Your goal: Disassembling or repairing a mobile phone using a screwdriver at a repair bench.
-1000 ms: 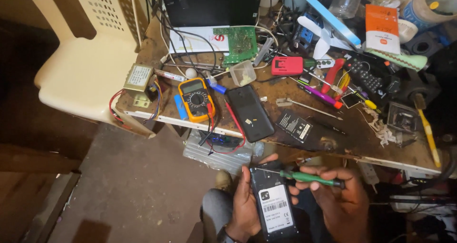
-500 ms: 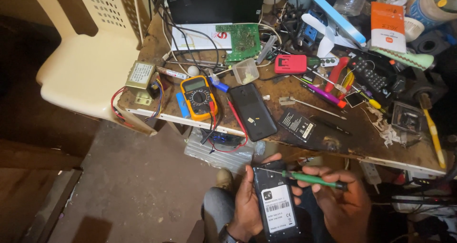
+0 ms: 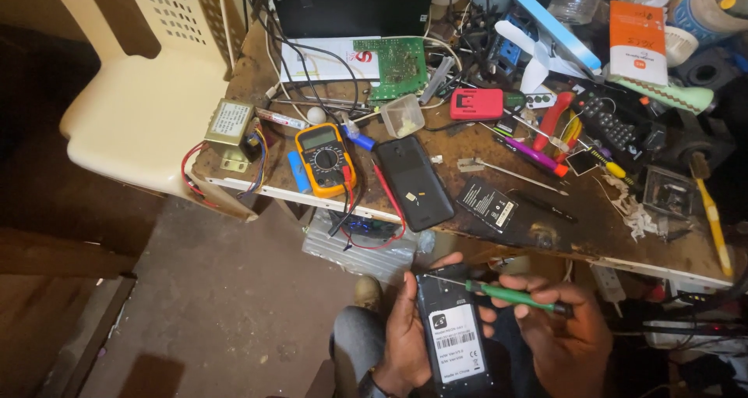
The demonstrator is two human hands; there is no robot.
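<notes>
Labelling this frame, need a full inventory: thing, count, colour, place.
phone: 1, black, back off, in left hand
screwdriver: 1, green, in right hand, tip at phone top
multimeter: 1, yellow, bench front left
back cover: 1, black, bench centre
battery: 1, black, right of back cover
transformer: 1, beige, bench left corner
circuit board: 1, green, bench rear
red box: 1, red, bench middle
chair: 1, cream, left of bench
bench: 1, brown, cluttered
left hand: holds phone
right hand: holds screwdriver
</notes>
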